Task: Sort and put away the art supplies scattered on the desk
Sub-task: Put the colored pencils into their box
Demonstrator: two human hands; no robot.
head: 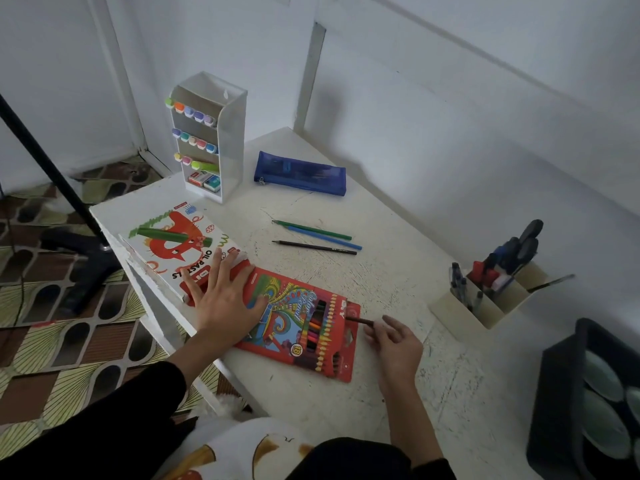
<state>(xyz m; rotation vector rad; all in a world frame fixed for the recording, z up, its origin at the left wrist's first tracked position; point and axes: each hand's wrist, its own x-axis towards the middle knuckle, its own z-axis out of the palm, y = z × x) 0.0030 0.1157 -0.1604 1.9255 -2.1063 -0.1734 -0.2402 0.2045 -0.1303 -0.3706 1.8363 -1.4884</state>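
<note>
A red colour pencil box (304, 327) lies flat on the white desk (398, 271). My left hand (223, 292) presses flat on the box's left end, fingers spread. My right hand (391, 337) pinches a dark brown pencil (358, 320) whose tip sits at the box's right opening. Three loose pencils lie further back: a green pencil (311, 230), a blue pencil (325, 238) and a dark pencil (315, 247). An oil pastels box (180, 247) lies at the left with a green marker (173, 236) on top.
A clear organizer (228, 133) with highlighters and erasers stands at the back left. A blue pencil pouch (299, 173) lies beside it. A beige pen holder (491, 292) stands at the right, a dark tray (561, 393) at the near right. A black stand leg (45, 157) rises left of the desk.
</note>
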